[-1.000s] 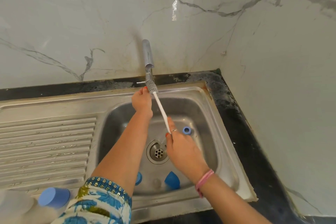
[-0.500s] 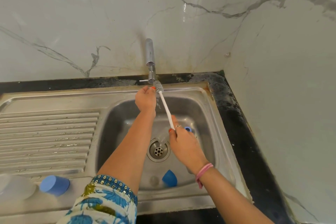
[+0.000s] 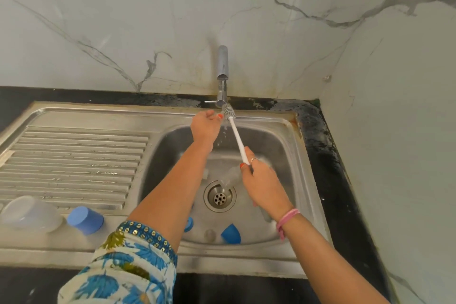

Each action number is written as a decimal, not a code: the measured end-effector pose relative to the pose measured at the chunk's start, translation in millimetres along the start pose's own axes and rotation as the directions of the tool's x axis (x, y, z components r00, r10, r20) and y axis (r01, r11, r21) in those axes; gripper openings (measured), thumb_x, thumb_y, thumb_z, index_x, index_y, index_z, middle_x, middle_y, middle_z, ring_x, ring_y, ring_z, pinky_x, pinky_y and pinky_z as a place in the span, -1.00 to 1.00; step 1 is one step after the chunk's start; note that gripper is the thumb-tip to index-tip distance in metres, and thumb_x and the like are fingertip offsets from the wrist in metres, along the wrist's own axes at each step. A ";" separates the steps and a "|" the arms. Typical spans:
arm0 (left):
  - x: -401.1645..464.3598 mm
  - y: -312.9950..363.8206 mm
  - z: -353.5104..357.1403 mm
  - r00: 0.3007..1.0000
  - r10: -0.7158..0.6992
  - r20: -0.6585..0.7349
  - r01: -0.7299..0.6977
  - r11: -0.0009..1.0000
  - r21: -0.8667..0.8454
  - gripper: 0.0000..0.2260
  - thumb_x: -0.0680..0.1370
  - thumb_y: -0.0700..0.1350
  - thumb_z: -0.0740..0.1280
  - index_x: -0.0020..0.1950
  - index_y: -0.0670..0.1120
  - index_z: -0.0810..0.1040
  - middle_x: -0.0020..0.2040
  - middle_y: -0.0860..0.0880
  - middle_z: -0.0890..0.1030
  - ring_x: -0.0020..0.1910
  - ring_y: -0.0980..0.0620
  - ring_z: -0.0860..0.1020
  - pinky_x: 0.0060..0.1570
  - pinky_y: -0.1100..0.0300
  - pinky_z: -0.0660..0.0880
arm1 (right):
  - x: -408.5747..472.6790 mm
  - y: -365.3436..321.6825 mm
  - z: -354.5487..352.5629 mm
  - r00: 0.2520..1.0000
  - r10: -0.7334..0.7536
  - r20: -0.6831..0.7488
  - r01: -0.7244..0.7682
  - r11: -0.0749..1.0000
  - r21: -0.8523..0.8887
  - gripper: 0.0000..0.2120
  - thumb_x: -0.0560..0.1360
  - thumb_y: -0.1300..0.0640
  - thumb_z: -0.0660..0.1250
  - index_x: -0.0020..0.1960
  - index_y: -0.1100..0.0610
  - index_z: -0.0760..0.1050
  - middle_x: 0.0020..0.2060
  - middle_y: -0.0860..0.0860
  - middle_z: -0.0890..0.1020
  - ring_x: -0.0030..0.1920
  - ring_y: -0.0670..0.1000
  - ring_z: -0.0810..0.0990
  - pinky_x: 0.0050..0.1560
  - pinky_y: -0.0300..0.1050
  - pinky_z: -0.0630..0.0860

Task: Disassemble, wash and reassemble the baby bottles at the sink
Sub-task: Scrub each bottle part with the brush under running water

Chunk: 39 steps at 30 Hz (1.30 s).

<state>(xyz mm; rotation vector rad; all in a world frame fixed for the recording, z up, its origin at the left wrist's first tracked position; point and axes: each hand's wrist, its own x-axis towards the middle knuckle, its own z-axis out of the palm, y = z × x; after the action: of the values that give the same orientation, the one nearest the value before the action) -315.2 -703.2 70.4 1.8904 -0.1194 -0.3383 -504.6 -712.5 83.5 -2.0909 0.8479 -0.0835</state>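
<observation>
My right hand (image 3: 261, 185) grips the lower end of a white-handled bottle brush (image 3: 237, 138) that slants up to the tap (image 3: 222, 66). Its grey bristle head sits just under the spout, with water drops falling from it. My left hand (image 3: 204, 127) is raised beside the bristle head, and its curled fingertips and thumb pinch the bristles. A clear bottle (image 3: 230, 176) lies in the sink basin (image 3: 278, 145) above the drain. A blue cap (image 3: 231, 234), a blue ring (image 3: 188, 224) partly behind my left arm, and a clear teat (image 3: 210, 234) lie at the basin's near edge.
On the ribbed drainboard (image 3: 74, 163) at the left stand a blue cap (image 3: 85, 219) and a clear plastic container (image 3: 29, 213). The drain (image 3: 219, 196) is in the basin's middle. A black counter (image 3: 330, 170) and marble walls close the right side and the back.
Both hands stay at the brush under the tap, with my left fingers working at the bristles. The small blue ring seen by my right hand is now hidden.
</observation>
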 end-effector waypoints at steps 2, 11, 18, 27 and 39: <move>-2.3 2.9 -6.8 0.999 0.010 0.039 -0.010 1.000 -0.014 -0.67 0.55 -0.12 0.39 0.30 -0.15 0.54 0.18 -0.08 0.61 0.12 -0.01 0.56 0.17 0.16 0.49 | 5.8 -0.7 -3.4 0.999 0.032 0.027 -0.034 0.996 0.078 -0.54 0.66 0.07 0.09 0.54 -0.08 0.16 -0.32 0.00 0.45 -0.42 -0.05 0.45 -0.45 -0.11 0.52; 1.6 0.6 -71.6 0.973 -0.073 0.220 0.074 0.997 0.004 -0.58 0.42 -0.29 0.48 0.25 -0.17 0.48 0.12 -0.16 0.57 0.01 -0.05 0.59 0.07 0.05 0.60 | -11.2 -36.5 38.3 0.999 0.028 -0.029 -0.023 0.989 0.144 -0.59 0.65 0.10 0.10 0.49 -0.04 0.25 -0.35 0.01 0.45 -0.44 -0.03 0.44 -0.46 -0.13 0.44; 11.7 -2.9 -164.4 0.923 -0.060 0.381 0.046 0.998 0.045 -0.79 0.47 -0.23 0.45 0.08 -0.18 0.55 -0.02 -0.08 0.56 -0.11 0.08 0.56 -0.16 0.34 0.57 | -27.6 -83.4 98.3 0.994 0.089 -0.058 -0.083 0.992 0.096 -0.74 0.63 0.13 0.09 0.27 0.11 0.40 -0.35 0.05 0.47 -0.48 0.03 0.47 -0.31 0.05 0.51; 54.0 -20.1 -360.7 0.919 0.029 0.394 -0.226 0.857 0.463 -0.91 0.44 -0.19 0.47 -0.15 -0.07 0.58 -0.18 -0.10 0.62 -0.24 0.01 0.55 -0.28 0.26 0.47 | -44.8 -141.1 168.7 0.980 0.144 -0.138 -0.088 0.932 0.351 -0.89 0.62 0.24 0.09 -0.03 0.21 0.38 -0.35 0.15 0.44 -0.69 -0.07 0.31 -0.67 -0.26 0.26; 94.6 -110.3 -485.6 0.965 -0.053 0.256 -0.164 0.636 0.754 -0.71 0.45 -0.03 0.50 -0.02 -0.24 0.65 0.04 -0.15 0.64 0.09 -0.09 0.57 0.00 0.19 0.43 | -56.8 -206.7 199.8 0.972 0.175 -0.154 -0.096 0.904 0.416 -0.64 0.63 0.21 0.11 0.41 0.19 0.31 -0.31 0.10 0.47 -0.56 -0.04 0.32 -0.62 -0.24 0.30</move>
<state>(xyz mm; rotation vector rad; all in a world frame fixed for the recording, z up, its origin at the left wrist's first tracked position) -93.0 -248.4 98.4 2.6886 -0.5836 -0.5487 -367.3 -456.6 123.2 -1.6444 0.9939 -0.3585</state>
